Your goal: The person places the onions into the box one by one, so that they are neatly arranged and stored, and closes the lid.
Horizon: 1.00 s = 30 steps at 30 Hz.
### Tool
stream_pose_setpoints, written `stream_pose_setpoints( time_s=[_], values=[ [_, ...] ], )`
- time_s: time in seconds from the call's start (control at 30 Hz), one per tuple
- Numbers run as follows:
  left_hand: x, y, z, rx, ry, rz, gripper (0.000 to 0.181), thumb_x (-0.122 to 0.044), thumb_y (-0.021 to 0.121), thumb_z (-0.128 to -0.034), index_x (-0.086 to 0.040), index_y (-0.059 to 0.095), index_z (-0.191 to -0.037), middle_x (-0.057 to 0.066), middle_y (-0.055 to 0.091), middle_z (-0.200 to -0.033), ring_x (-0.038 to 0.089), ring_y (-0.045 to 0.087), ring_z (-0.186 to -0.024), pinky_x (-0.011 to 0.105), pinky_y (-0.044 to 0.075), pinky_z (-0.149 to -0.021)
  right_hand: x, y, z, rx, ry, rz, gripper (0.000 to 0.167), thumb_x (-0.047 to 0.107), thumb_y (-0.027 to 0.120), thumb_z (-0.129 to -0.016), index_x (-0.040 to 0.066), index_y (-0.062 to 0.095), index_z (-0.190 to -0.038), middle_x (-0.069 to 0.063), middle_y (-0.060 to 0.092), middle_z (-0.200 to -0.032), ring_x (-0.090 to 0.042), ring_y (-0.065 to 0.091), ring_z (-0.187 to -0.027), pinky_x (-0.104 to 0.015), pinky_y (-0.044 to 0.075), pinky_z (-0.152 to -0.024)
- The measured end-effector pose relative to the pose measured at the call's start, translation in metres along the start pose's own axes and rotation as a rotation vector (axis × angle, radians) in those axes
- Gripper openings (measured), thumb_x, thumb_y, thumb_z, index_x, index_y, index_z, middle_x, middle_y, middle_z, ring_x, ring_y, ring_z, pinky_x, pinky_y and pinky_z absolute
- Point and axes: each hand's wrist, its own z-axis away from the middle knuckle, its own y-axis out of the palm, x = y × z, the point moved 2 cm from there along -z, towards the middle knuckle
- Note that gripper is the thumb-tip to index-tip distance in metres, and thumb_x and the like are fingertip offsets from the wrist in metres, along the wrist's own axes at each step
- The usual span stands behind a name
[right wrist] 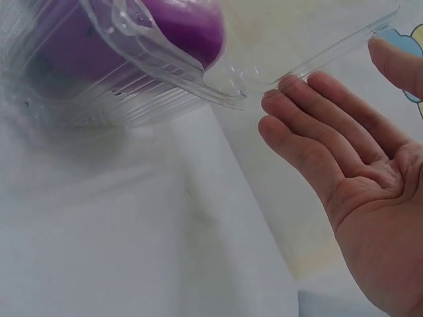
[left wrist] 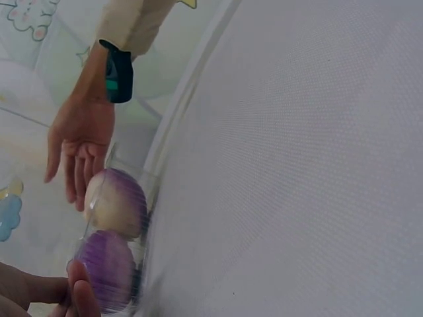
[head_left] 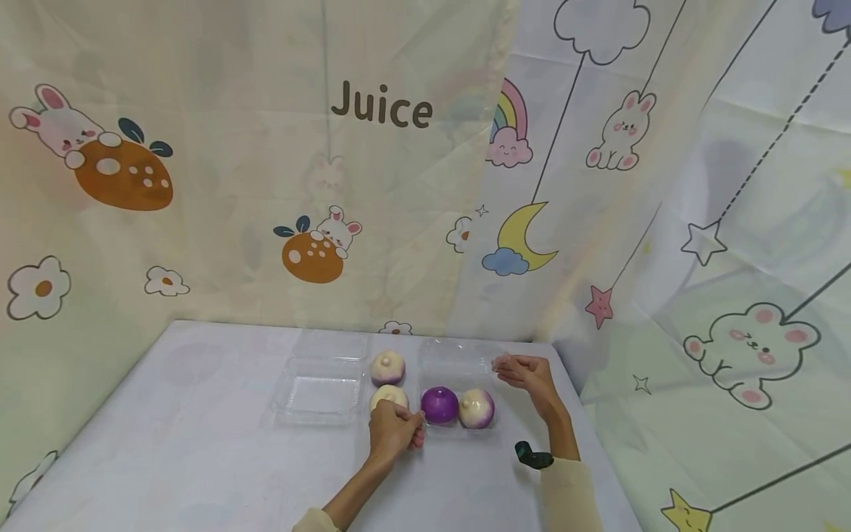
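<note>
A clear plastic box [head_left: 465, 433] holds a purple onion [head_left: 439, 406] and a pale onion with purple edges [head_left: 476, 408]; its lid [head_left: 457, 357] stands folded back behind it. My left hand [head_left: 394, 430] pinches the box's left edge, thumb and fingertips at the rim beside the purple onion [left wrist: 106, 271] in the left wrist view. At the lid's right edge is my right hand [head_left: 528, 375]; in the right wrist view that hand [right wrist: 363, 152] has nearly straight fingers at the lid's edge [right wrist: 330, 54], with the thumb apart.
Left of the held box lies another open clear box [head_left: 323, 399] with nothing visible in it. Two pale onions stand between the boxes, the rear one [head_left: 388, 368] in full view and the front one [head_left: 388, 396] partly behind my left hand. Printed curtains hang behind the white table [head_left: 199, 443].
</note>
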Motion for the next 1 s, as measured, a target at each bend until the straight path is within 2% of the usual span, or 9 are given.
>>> stream_pose_setpoints(
  time_s=[0.23, 0.4, 0.6, 0.73, 1.0],
  values=[
    [-0.0001, -0.0002, -0.0009, 0.014, 0.022, 0.0, 0.027, -0.005, 0.078, -0.0971, 0.006, 0.076, -0.072, 0.007, 0.072, -0.056, 0.01, 0.067, -0.043, 0.03, 0.061, -0.046, -0.0005, -0.0003, 0.0004, 0.006, -0.003, -0.023, 0.047, 0.024, 0.067, -0.11, -0.019, 0.067, -0.13, -0.034, 0.076, -0.126, -0.033, 0.081, -0.114, -0.032, 0.066, -0.096],
    [0.0005, 0.0004, -0.0005, 0.01, 0.016, 0.001, 0.027, -0.006, 0.078, -0.0974, 0.006, 0.076, -0.073, 0.007, 0.071, -0.056, 0.009, 0.066, -0.043, 0.028, 0.06, -0.045, -0.0008, -0.0017, 0.0035, 0.021, -0.012, -0.019, 0.048, 0.024, 0.067, -0.11, -0.019, 0.066, -0.133, -0.032, 0.076, -0.127, -0.031, 0.081, -0.115, -0.032, 0.065, -0.097],
    [0.0025, 0.001, 0.0002, 0.0, 0.017, -0.003, 0.029, -0.006, 0.078, -0.0974, 0.005, 0.075, -0.071, 0.005, 0.07, -0.054, 0.008, 0.065, -0.042, 0.027, 0.06, -0.044, -0.0041, -0.0024, 0.0055, 0.024, 0.012, -0.036, 0.047, 0.021, 0.068, -0.109, -0.019, 0.065, -0.135, -0.027, 0.078, -0.127, -0.034, 0.079, -0.118, -0.032, 0.065, -0.097],
    [0.0027, 0.0007, -0.0003, 0.008, 0.015, -0.003, 0.029, -0.007, 0.078, -0.0976, 0.004, 0.076, -0.071, 0.005, 0.07, -0.054, 0.009, 0.066, -0.043, 0.028, 0.06, -0.045, -0.0046, -0.0034, 0.0066, 0.026, 0.013, -0.034, 0.048, 0.019, 0.067, -0.11, -0.02, 0.062, -0.137, -0.029, 0.077, -0.127, -0.034, 0.08, -0.117, -0.029, 0.065, -0.096],
    [0.0025, -0.0001, -0.0008, 0.013, 0.014, 0.004, 0.029, -0.007, 0.077, -0.0977, 0.003, 0.075, -0.07, 0.006, 0.071, -0.055, 0.009, 0.066, -0.043, 0.031, 0.062, -0.046, -0.0034, -0.0029, 0.0085, 0.062, 0.009, -0.005, 0.047, 0.016, 0.069, -0.108, -0.017, 0.062, -0.141, -0.034, 0.07, -0.139, -0.034, 0.078, -0.122, -0.036, 0.062, -0.103]
  ],
)
